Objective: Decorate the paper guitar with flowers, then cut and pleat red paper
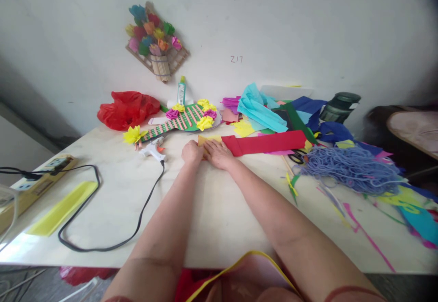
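Yellow edging (253, 252) curves at the worker's lap, six o'clock if the hands make the middle of the dial. Toward eight, a black cord (89, 250) loops beside a yellow strip (63, 208).

At the centre, the left hand (192, 153) curls at one end of a piece of orange-yellow paper (210, 137); whether it pinches the edge, I cannot tell. The right hand (218, 154) lies spread on the same paper, pressing down by the look of it. Red paper (273, 143) runs from beside that hand toward three o'clock.

I judge this piece to be at an early stage: a fold or overlap shows in the red near the right hand, while the long outer stretch lies flat and looks unworked, with no trimming on it that I can see.

At nine o'clock a glue gun (153, 150) lies unheld; at three, scissors (297, 157) sit by a heap of blue yarn (349, 167). Toward eleven, a guitar-shaped craft (185, 122) already carries its stripes and flowers and seems nearly finished. Light-blue tissue (262, 110) is bunched at half past one. Farthest, on the wall at eleven, hangs a paper bouquet (150, 33), complete to my eye.
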A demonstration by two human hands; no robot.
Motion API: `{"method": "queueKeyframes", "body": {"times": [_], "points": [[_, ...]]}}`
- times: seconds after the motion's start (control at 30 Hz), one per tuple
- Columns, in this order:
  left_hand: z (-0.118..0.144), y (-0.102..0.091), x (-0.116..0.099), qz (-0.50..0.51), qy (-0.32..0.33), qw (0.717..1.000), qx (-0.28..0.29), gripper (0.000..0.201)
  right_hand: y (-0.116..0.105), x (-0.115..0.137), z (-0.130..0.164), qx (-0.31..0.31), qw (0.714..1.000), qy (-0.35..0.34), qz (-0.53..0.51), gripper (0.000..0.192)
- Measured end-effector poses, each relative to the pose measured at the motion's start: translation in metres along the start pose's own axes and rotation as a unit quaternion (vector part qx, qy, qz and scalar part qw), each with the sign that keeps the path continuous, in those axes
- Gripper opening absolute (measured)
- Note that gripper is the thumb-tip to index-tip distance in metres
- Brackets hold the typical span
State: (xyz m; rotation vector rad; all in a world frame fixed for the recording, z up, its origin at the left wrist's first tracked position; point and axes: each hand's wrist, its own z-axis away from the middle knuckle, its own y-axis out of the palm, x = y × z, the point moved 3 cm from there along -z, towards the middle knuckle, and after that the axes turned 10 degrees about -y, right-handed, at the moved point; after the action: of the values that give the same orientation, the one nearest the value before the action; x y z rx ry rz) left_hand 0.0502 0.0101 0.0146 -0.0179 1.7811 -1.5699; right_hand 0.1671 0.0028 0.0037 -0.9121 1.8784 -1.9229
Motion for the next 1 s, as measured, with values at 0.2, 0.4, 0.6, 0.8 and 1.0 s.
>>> {"method": "queueKeyframes", "body": {"times": [0.2, 0.4, 0.6, 0.8, 1.0], "points": [[0.0013, 0.0017, -0.0008, -0.017, 0.013, 1.0, -0.011, 0.029, 0.0007, 0.0, -0.0007, 0.001, 1.0, -0.001, 0.001, 0.061], [-0.0008, 0.0044, 0.0003, -0.021, 0.017, 1.0, -0.011, 0.027, 0.0034, -0.0019, -0.0019, -0.009, 1.0, -0.005, 0.005, 0.061], [-0.0034, 0.0036, 0.0012, -0.014, 0.015, 1.0, 0.0, 0.028, 0.0052, -0.0038, -0.0029, -0.02, 1.0, -0.003, -0.001, 0.062], [-0.001, -0.0002, 0.0, -0.014, 0.024, 1.0, 0.001, 0.03, 0.0057, -0.004, -0.0027, -0.019, 1.0, -0.004, -0.002, 0.063], [-0.0014, -0.0029, 0.0005, -0.015, 0.025, 1.0, 0.006, 0.031, 0.0064, -0.0038, -0.0028, -0.017, 1.0, -0.01, -0.002, 0.064]]}}
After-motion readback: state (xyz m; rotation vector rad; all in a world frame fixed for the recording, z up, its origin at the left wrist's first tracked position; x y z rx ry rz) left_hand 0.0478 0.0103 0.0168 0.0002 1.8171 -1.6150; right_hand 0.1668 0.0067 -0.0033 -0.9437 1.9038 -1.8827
